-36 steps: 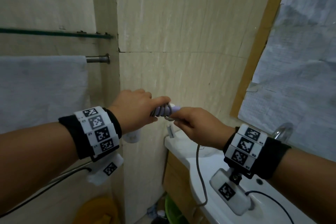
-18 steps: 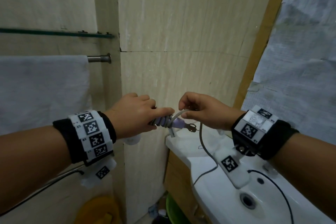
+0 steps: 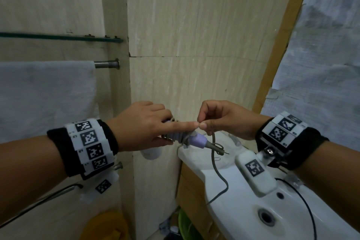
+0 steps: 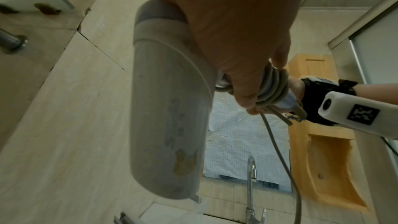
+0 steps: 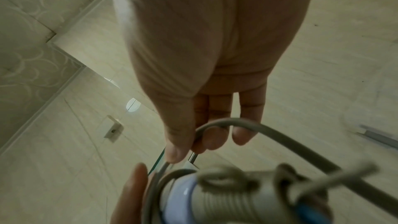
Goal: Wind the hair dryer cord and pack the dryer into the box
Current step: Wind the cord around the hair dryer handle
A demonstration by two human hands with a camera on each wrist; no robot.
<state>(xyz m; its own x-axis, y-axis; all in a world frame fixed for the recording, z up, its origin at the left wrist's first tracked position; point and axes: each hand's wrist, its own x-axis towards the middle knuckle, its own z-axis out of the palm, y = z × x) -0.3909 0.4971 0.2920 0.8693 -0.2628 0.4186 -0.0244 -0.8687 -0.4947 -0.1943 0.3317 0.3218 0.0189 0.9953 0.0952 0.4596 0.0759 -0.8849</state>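
Gripping the hair dryer point(image 4: 170, 108) by its cord-wrapped handle, your left hand point(image 3: 144, 124) holds it just above the sink's point(image 3: 243, 197) far-left corner, forefinger stretched along the coils. Your right hand point(image 3: 220, 119) pinches the grey cord point(image 5: 269, 130) between thumb and fingers right beside that handle, and the slack hangs down over the sink's edge.
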